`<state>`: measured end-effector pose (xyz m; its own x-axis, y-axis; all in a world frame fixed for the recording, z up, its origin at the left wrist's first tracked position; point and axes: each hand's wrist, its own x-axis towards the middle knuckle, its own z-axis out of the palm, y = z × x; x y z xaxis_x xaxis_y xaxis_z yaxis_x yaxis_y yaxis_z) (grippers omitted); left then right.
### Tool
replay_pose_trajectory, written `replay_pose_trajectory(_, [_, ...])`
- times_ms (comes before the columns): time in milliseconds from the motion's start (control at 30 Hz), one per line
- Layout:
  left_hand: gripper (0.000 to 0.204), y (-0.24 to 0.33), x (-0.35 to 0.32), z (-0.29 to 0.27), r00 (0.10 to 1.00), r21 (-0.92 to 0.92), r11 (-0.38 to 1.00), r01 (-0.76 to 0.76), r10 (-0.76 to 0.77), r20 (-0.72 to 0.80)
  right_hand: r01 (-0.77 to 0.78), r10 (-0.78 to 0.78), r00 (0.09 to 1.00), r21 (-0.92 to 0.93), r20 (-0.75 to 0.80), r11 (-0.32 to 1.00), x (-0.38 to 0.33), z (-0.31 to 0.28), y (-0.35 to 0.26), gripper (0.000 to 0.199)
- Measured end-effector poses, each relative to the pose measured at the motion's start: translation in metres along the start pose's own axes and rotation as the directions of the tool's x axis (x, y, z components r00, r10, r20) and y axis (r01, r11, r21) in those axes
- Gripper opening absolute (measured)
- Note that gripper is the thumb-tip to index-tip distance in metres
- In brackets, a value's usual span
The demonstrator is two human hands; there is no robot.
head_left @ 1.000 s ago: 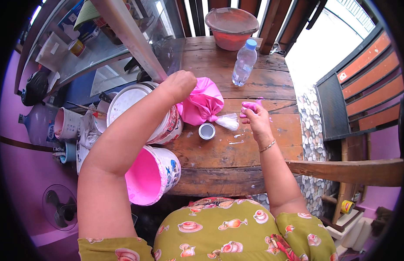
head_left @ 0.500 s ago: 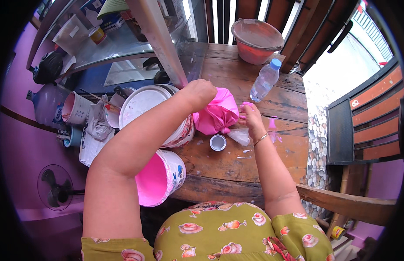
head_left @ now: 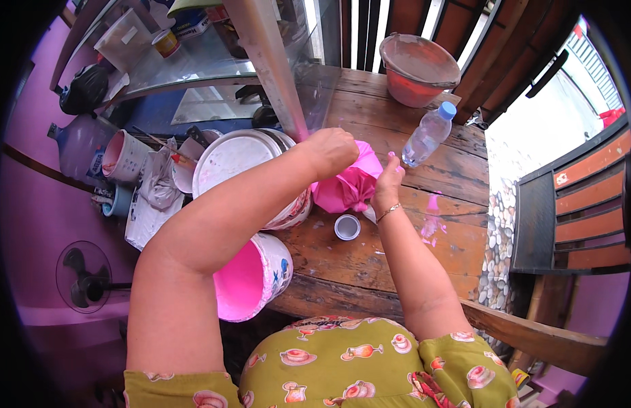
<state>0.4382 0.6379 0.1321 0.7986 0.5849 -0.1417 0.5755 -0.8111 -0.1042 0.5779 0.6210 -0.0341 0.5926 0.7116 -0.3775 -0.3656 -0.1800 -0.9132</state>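
A creased, shiny pink bundle (head_left: 342, 190), of cloth or plastic, stands on the wooden table with a gathered knot at its near side. My left hand (head_left: 334, 149) is closed at its top, knuckles up, the fingertips hidden. Against the bundle's right side is my right hand (head_left: 389, 185), pink smears on its fingertips; the fingers that show are stretched upward, the others partly hidden. A small round grey cup (head_left: 347, 227) stands just in front of the bundle. My right wrist mostly covers a bit of clear plastic beside it.
Left of the bundle stands a white lidded bucket (head_left: 227, 160); nearer me is a bucket of pink paint (head_left: 278, 268). A water bottle (head_left: 427, 139) and a reddish basin (head_left: 417, 85) stand farther back. Pink splashes (head_left: 432, 221) mark the wooden table (head_left: 329, 262). A glass cabinet (head_left: 206, 78) rises at left.
My right hand has moved left from beside the bundle onto its right side, over the clear plastic. My left hand stays closed at the bundle's top. The whole view has shifted slightly.
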Motion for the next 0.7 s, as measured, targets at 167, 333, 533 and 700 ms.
replay_pose_trajectory(167, [0.014, -0.001, -0.007, -0.009, 1.0, 0.048, 0.999, 0.007, -0.009, 0.027, 0.109, -0.123, 0.99, -0.191, -0.065, 0.975, -0.004, 0.034, -0.018, 0.048])
replay_pose_trajectory(333, [0.012, 0.003, -0.013, -0.014, 0.999, -0.031, 0.999, 0.034, -0.034, 0.001, 0.264, -0.288, 0.957, -0.325, -0.028, 0.908, 0.01, 0.066, -0.039, 0.049])
replay_pose_trajectory(533, [0.014, 0.003, -0.02, -0.002, 0.997, -0.06, 0.995, 0.075, -0.072, 0.041, 0.424, -0.423, 0.9, -0.427, 0.101, 0.799, 0.025, 0.099, -0.066, 0.054])
replay_pose_trajectory(700, [0.014, 0.002, -0.012, 0.01, 0.999, -0.014, 1.0, 0.027, -0.026, 0.046, 0.535, -0.422, 0.845, -0.528, 0.328, 0.66, 0.04, 0.093, -0.061, 0.052])
